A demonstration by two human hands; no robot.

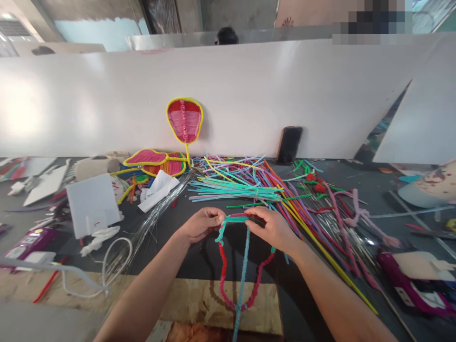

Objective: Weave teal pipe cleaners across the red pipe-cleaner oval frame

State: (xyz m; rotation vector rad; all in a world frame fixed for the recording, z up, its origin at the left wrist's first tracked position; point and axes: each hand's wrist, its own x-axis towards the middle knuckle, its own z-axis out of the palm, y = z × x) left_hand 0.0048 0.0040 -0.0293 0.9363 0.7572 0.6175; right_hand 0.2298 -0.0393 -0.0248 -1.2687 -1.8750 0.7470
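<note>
Between my hands is a loop of pipe cleaners (pixel 223 275), red along its sides and bottom and teal-green across the top. A light blue twisted stem (pixel 243 270) runs down through its middle and past the bottom. My left hand (pixel 205 224) pinches the upper left corner of the loop. My right hand (pixel 269 228) grips the teal top strip near its right end, fingers closed on it. Just beyond lies a bundle of teal pipe cleaners (pixel 238 191). What the right fingertips press on is partly hidden.
A finished pink and red paddle shape with yellow rim (pixel 185 121) leans on the white board (pixel 235 90). A phone (pixel 289 145) stands against it. Loose wires (pixel 153 213) and purple glue guns (pixel 409 289), (pixel 30 244) lie to the sides. A person's head (pixel 227 36) shows behind the board.
</note>
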